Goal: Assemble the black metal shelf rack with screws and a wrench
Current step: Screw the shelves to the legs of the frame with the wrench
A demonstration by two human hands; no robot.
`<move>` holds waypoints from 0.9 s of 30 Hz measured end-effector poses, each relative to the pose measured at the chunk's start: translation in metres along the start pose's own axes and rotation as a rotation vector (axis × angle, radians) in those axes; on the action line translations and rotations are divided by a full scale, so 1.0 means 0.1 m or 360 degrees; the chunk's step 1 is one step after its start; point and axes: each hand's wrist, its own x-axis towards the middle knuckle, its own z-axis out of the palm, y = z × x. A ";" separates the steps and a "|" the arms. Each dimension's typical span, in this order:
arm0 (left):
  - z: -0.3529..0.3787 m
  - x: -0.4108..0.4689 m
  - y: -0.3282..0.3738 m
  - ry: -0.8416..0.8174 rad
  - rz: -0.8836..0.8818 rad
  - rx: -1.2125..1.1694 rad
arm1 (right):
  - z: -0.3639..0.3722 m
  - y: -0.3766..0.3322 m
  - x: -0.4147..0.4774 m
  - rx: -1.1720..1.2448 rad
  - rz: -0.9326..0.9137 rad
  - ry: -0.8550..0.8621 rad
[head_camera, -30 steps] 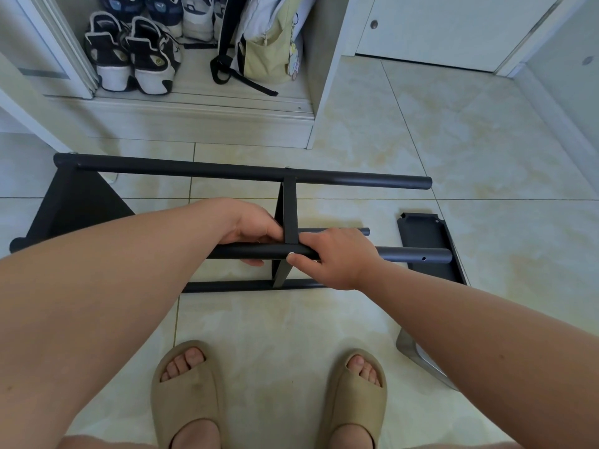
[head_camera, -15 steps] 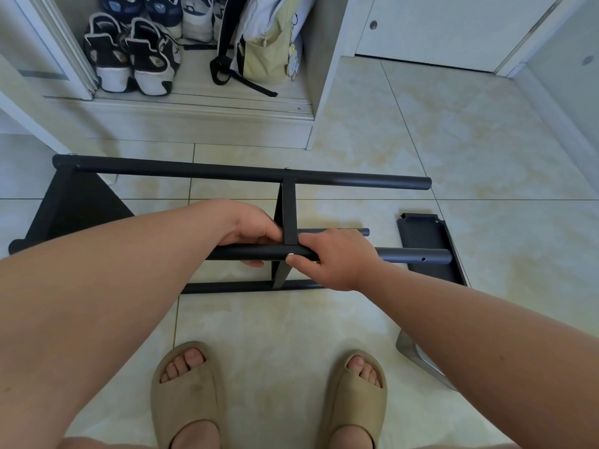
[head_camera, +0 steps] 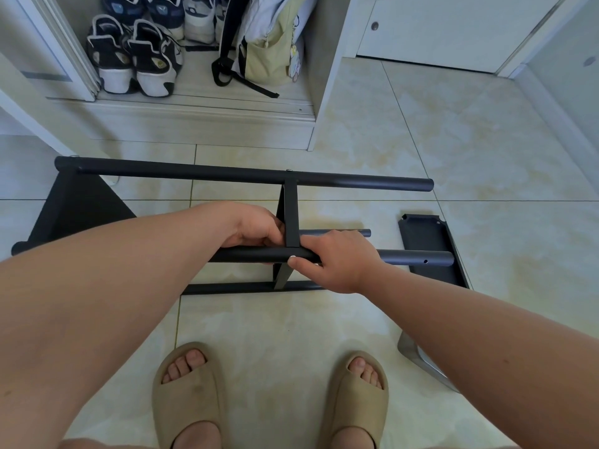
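The black metal shelf rack [head_camera: 246, 174] lies on its side on the tiled floor, with long round tubes running left to right. A flat cross bracket [head_camera: 290, 215] joins the far tube to the near tube [head_camera: 411, 257]. My left hand [head_camera: 256, 226] grips the near tube just left of the bracket. My right hand [head_camera: 337, 259] grips the same tube just right of it, thumb underneath. A small hole shows near the tube's right end. No screw or wrench is visible.
A loose black shelf panel [head_camera: 428, 247] lies on the floor at the right. A shiny metal piece [head_camera: 418, 354] lies partly under my right forearm. Shoes [head_camera: 136, 59] and a bag [head_camera: 269, 47] sit in the open cabinet beyond. My feet in beige slippers [head_camera: 191, 393] stand close.
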 end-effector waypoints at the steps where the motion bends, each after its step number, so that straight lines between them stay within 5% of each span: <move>1: 0.01 -0.01 0.00 -0.0006 0.0002 0.0001 | 0.00 0.00 0.00 0.0004 -0.0003 0.0003; 16: 0.04 -0.07 0.02 -0.0026 0.0072 0.0024 | 0.02 0.00 -0.01 -0.0002 -0.0015 -0.0001; 27: 0.03 -0.08 0.01 -0.0027 -0.0151 -0.0001 | 0.02 0.00 -0.01 0.0006 0.0005 0.0005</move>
